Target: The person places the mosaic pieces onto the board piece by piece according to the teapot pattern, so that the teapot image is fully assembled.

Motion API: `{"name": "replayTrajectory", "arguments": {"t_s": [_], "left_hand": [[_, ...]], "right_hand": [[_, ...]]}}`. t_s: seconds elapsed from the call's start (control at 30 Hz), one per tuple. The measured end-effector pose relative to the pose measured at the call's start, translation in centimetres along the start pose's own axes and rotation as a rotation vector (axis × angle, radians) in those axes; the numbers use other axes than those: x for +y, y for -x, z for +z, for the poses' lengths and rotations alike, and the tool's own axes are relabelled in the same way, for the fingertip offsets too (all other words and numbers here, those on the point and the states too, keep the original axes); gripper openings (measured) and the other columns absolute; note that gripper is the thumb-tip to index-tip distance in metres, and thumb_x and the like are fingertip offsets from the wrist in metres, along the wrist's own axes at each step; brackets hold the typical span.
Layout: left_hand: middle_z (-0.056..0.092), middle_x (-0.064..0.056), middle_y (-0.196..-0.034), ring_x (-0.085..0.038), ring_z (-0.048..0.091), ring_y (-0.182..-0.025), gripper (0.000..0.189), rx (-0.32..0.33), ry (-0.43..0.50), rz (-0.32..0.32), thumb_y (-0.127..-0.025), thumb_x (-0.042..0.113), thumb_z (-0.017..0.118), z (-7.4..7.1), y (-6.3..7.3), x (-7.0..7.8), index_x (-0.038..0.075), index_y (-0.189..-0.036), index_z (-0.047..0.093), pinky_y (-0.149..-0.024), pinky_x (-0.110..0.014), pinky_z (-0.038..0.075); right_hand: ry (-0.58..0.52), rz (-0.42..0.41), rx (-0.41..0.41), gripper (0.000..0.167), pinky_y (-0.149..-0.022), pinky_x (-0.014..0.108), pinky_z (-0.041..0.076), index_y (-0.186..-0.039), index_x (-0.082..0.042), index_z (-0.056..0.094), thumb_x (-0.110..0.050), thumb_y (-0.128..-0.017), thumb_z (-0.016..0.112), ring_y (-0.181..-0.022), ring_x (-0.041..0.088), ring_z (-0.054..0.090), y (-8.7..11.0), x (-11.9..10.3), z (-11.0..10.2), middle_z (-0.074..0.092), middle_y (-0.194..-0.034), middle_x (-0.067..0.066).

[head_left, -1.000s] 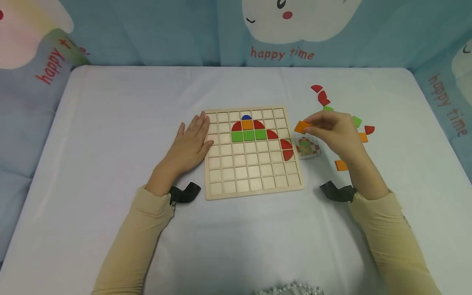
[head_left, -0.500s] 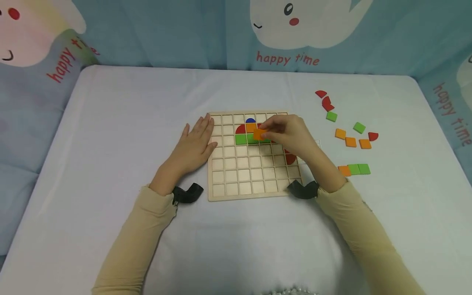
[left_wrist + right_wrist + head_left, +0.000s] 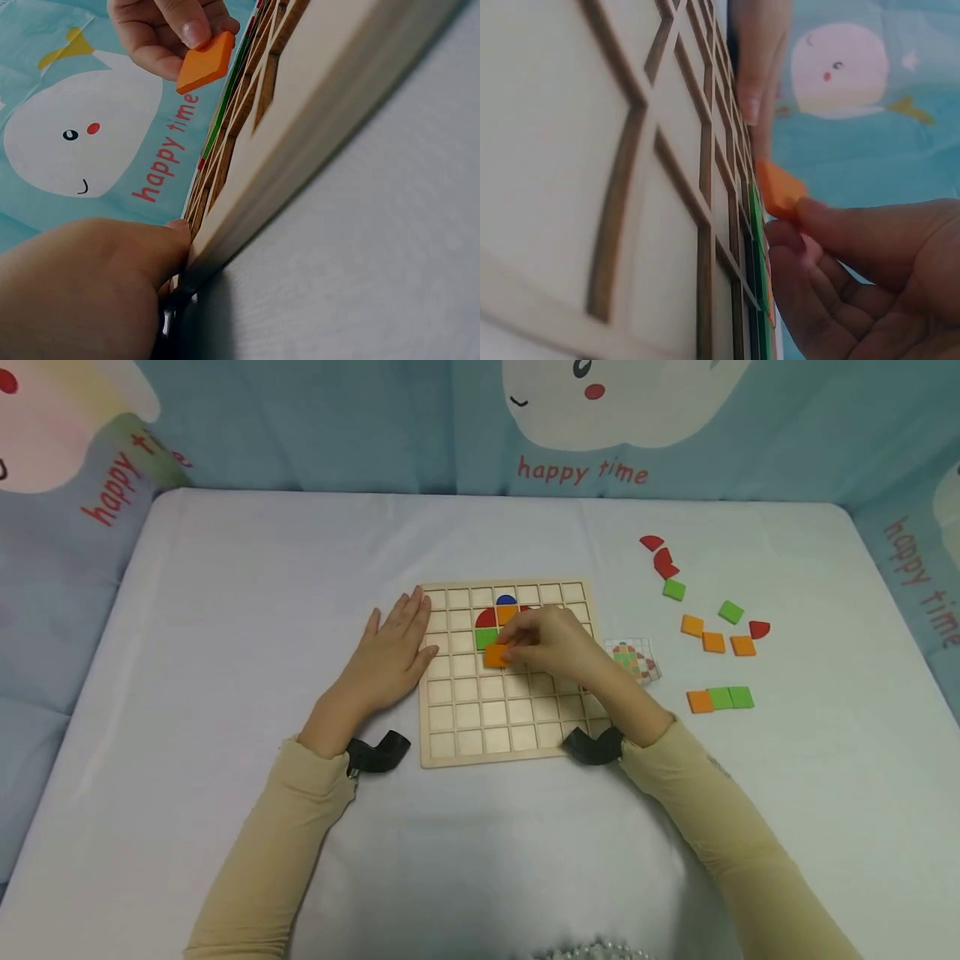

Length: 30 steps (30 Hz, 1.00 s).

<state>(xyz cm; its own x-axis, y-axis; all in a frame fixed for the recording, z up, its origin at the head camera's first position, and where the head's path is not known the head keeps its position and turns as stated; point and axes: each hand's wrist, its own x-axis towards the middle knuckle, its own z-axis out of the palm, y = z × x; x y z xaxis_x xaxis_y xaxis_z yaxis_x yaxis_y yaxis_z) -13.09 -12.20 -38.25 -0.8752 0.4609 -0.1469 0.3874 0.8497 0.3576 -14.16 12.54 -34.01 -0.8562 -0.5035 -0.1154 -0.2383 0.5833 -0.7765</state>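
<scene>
A square wooden grid board (image 3: 468,743) lies on the table. Along its left edge rests my left hand (image 3: 386,656), fingers spread and straight, the fingertips on the rim. Between thumb and fingers my right hand (image 3: 558,647) pinches an orange square tile (image 3: 495,655), held just above the board, below a green square tile (image 3: 486,638). In the left wrist view the orange tile (image 3: 206,61) is tilted and apart from the grid. Set in the upper cells are a blue half-round piece (image 3: 506,600), an orange tile (image 3: 507,615) and a red quarter-round piece (image 3: 487,618); my right hand hides others.
A small pattern card (image 3: 632,658) lies by the board's right edge. Farther right are loose orange tiles (image 3: 713,642), green tiles (image 3: 731,612) and red pieces (image 3: 663,562). A row of orange and green tiles (image 3: 720,697) lies nearer. A printed curtain (image 3: 337,427) borders the table's back.
My right hand has carried the orange tile leftward from beside the board to over its grid, then a little lower and farther left. The left hand stays on the board's left edge.
</scene>
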Motion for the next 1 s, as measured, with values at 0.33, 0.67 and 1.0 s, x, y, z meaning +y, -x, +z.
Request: {"name": "replayTrajectory", "arguments": {"t_s": [0.33, 0.67, 1.0], "left_hand": [[-0.006, -0.011, -0.157, -0.026, -0.005, -0.144, 0.064, -0.001, 0.003, -0.002, -0.104, 0.033, 0.03, -0.17, -0.09, 0.01, 0.001, -0.15, 0.0, -0.112, -0.05, -0.005], [-0.005, -0.012, -0.157, -0.027, -0.004, -0.144, 0.064, 0.009, -0.001, 0.01, -0.104, 0.033, 0.03, 0.03, -0.32, 0.02, 0.001, -0.15, 0.001, -0.112, -0.05, -0.005], [-0.004, -0.012, -0.157, -0.027, -0.003, -0.144, 0.064, 0.019, 0.003, 0.013, -0.103, 0.033, 0.031, 0.28, -0.19, -0.05, 0.001, -0.15, 0.002, -0.112, -0.05, -0.005]], "right_hand": [[0.004, -0.009, -0.027, 0.014, -0.08, 0.031, 0.05, -0.099, 0.001, 0.07, 0.0, -0.085, 0.067, -0.086, 0.019, 0.064, -0.34, 0.57, 0.22, 0.069, -0.097, 0.009], [0.04, -0.029, -0.033, 0.012, -0.079, 0.031, 0.048, -0.096, -0.003, 0.073, -0.002, -0.085, 0.068, -0.088, 0.018, 0.062, -0.26, 0.77, 0.32, 0.068, -0.097, 0.006], [0.042, -0.036, -0.054, 0.011, -0.08, 0.032, 0.047, -0.096, -0.003, 0.073, -0.005, -0.086, 0.069, -0.09, 0.019, 0.06, -0.07, 0.84, 0.48, 0.067, -0.097, 0.005]]}}
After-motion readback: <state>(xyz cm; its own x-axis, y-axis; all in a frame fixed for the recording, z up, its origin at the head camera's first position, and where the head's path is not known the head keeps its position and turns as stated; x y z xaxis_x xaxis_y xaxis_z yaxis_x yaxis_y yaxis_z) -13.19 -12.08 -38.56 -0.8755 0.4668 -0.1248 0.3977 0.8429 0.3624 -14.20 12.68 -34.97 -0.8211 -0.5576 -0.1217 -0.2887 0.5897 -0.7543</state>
